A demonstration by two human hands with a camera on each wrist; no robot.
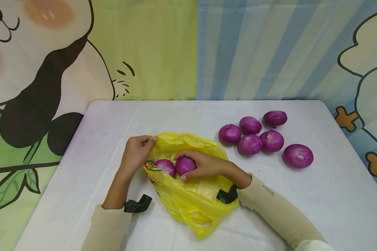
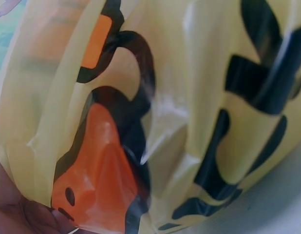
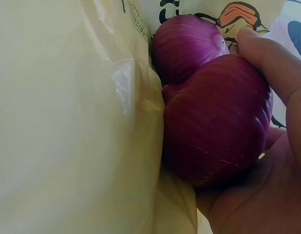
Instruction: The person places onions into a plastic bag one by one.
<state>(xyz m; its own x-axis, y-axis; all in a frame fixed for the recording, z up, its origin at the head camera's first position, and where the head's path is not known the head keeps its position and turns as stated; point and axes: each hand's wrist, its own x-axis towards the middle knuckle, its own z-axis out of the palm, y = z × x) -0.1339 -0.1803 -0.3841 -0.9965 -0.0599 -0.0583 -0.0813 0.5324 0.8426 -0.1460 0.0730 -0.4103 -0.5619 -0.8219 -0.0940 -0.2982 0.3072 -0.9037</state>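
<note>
A yellow plastic bag point(image 1: 204, 209) lies on the table with its mouth spread apart. My left hand point(image 1: 137, 151) pinches the bag's rim at the upper left, between thumb and fingers. Inside the mouth, my right hand point(image 1: 205, 164) grips a red onion point(image 1: 185, 165), thumb on one side and fingers on the other. Another red onion point(image 1: 165, 167) sits in the bag just left of it; in the right wrist view that second onion point(image 3: 187, 46) touches the held onion point(image 3: 216, 122). Black and orange print on the bag point(image 2: 102, 165) fills the left wrist view.
Several red onions point(image 1: 249, 144) stand in a cluster at the back right of the white table point(image 1: 320, 205). One onion point(image 1: 298, 156) sits a little apart, farther right. Behind the table hangs a printed cloth backdrop point(image 1: 163, 52).
</note>
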